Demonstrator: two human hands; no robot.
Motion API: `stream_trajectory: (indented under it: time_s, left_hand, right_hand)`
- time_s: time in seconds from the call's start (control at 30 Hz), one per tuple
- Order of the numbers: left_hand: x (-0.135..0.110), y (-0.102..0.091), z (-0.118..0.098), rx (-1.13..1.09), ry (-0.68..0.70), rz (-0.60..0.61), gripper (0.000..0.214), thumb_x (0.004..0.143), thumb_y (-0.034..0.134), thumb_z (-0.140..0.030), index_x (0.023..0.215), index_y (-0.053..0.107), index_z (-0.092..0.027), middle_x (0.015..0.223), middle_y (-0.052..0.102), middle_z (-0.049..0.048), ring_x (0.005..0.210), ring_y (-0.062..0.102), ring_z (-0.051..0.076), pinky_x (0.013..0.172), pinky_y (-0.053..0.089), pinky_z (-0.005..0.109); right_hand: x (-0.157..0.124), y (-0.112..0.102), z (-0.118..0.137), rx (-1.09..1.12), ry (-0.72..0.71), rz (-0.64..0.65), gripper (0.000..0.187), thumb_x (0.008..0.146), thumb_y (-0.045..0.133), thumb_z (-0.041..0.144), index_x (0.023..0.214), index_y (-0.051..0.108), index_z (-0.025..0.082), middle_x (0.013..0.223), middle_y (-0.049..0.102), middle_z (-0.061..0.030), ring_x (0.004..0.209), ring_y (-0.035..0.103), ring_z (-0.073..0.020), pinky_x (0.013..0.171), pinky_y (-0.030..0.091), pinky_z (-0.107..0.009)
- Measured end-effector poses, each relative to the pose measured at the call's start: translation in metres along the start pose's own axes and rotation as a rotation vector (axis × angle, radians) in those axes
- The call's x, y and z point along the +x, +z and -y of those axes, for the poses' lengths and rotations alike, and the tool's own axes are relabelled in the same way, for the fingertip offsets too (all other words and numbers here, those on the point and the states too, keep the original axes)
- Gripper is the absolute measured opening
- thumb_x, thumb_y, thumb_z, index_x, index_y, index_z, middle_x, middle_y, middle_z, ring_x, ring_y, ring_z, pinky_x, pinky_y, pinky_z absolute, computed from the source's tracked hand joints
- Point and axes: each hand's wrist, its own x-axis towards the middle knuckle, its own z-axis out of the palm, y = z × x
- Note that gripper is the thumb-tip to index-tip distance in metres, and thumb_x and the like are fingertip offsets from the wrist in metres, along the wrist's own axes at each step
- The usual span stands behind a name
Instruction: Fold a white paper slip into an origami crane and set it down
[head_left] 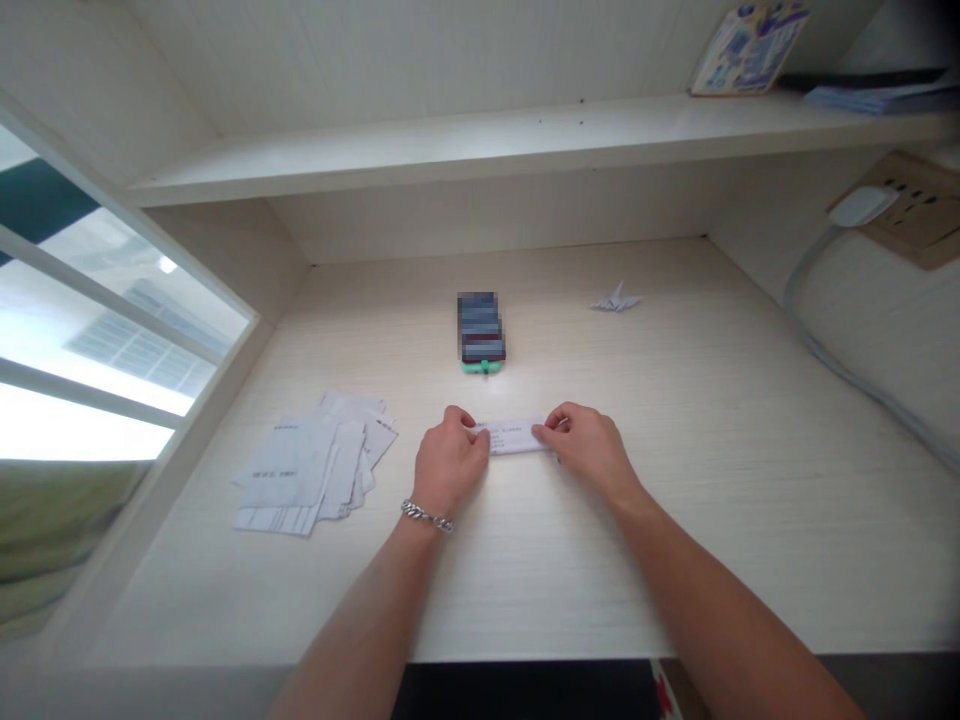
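A small folded slip of white paper with printed lines lies on the pale wooden desk in front of me. My left hand, with a chain bracelet at the wrist, pinches the slip's left end with fingers closed. My right hand pinches its right end the same way. Both hands rest low on the desk surface, and the paper stretches flat between them.
A loose pile of white printed sheets lies to the left. A phone in a teal case sits behind the hands. A folded paper crane stands further back right. A shelf runs overhead; a cable trails along the right wall.
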Motion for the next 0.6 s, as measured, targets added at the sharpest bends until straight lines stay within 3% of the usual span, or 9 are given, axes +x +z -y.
stream_trajectory:
  time_s: [0.3,0.6]
  left_hand:
    - [0.0005,-0.0012,-0.0014,0.033,-0.027,0.020,0.018,0.080,0.051,-0.035,0.089,0.053,-0.021,0.081,0.069,0.0047,0.078,0.062,0.021,0.064,0.040,0.029]
    - [-0.0021,-0.0001,-0.0029,0.072,0.020,0.002,0.015,0.080,0.048,-0.035,0.088,0.057,-0.027,0.075,0.069,-0.0012,0.068,0.060,0.019,0.060,0.038,0.028]
  right_hand:
    - [0.0002,-0.0026,0.0041,-0.029,0.011,0.006,0.016,0.069,0.061,0.038,0.069,0.065,0.022,0.067,0.067,-0.0012,0.060,0.058,-0.0147,0.054,0.036,-0.024]
    - [0.0002,-0.0030,0.0058,-0.055,0.013,0.002,0.014,0.069,0.060,0.036,0.069,0.065,0.023,0.069,0.068,-0.0012,0.062,0.058,-0.0152,0.055,0.035,-0.025]
